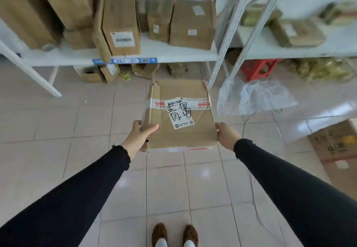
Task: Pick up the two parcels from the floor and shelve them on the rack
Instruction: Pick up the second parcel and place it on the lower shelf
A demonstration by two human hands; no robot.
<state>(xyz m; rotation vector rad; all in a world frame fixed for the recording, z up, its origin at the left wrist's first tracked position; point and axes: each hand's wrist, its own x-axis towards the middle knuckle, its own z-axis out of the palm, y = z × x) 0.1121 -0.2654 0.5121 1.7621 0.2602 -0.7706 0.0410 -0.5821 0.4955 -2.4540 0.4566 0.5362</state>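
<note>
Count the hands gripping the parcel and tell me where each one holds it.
2. The left hand grips the parcel at its near left corner, thumb on top. The right hand holds its near right edge. The fingers underneath are hidden.
</note>
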